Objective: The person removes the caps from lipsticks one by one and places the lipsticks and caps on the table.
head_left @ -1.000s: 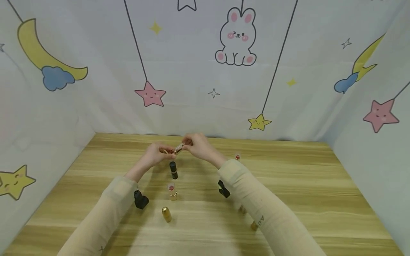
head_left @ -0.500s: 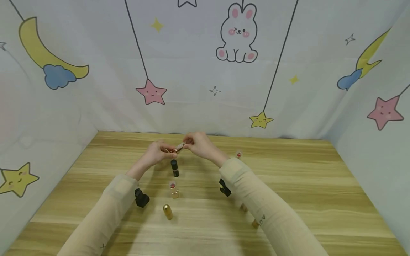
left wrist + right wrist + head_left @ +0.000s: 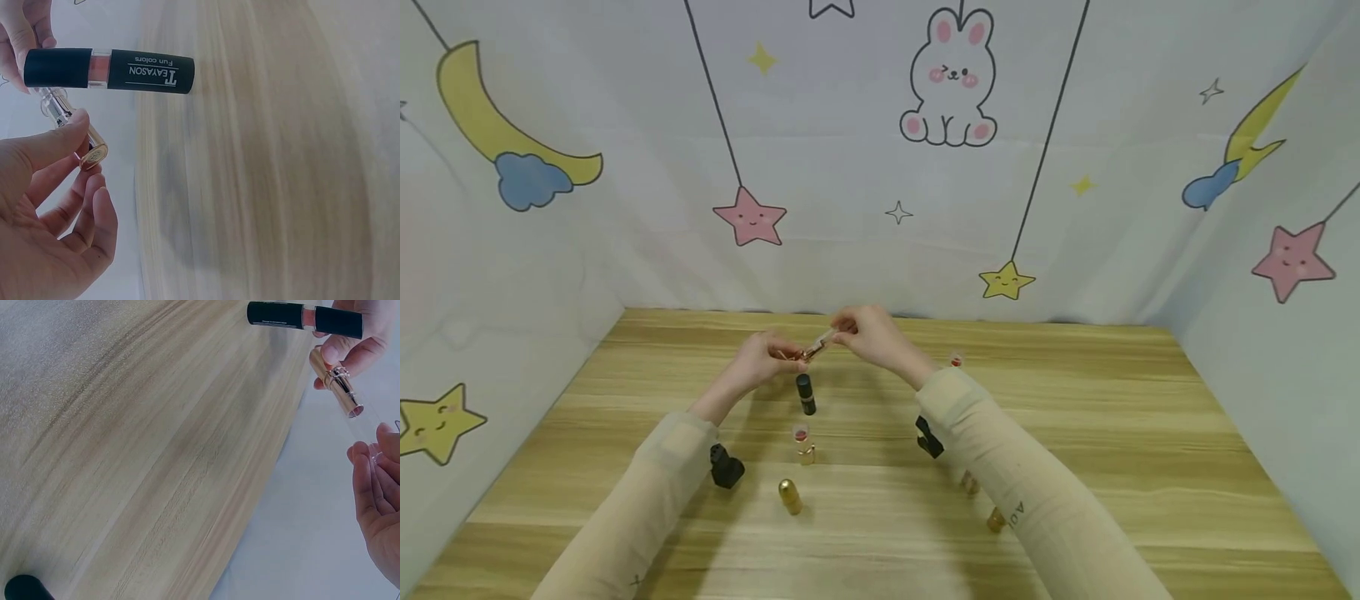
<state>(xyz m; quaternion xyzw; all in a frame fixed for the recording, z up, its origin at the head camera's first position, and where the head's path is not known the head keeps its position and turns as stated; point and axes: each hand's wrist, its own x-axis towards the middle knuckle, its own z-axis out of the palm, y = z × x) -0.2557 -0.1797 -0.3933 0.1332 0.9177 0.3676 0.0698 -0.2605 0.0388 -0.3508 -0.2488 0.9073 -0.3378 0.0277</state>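
Observation:
My left hand [image 3: 762,360] pinches a rose-gold lipstick [image 3: 95,139] by its base, thumb on one side and fingers on the other. My right hand [image 3: 874,337] pinches the far end of its clear cap [image 3: 364,430], which is in line with the tube's open end. Through the cap, a dark reddish inside shows at the tube's mouth in the right wrist view. Just in front of both hands a black lipstick [image 3: 806,394] with a clear middle band stands upright; in the left wrist view this black lipstick [image 3: 150,70] bears white lettering.
Nearer stand a clear-capped lipstick [image 3: 804,447], a gold bullet-shaped tube [image 3: 790,497] and a black angular piece [image 3: 726,467]. Right of these are another black piece [image 3: 929,438] and a red-tipped lipstick [image 3: 956,361]. Two small gold-toned items, one a tube [image 3: 996,521], sit by the right sleeve. A printed curtain [image 3: 850,167] hangs behind.
My right hand has drawn slightly up and away from my left, and more of the clear cap shows between them. The lipsticks on the table stay put; the head view shifts slightly.

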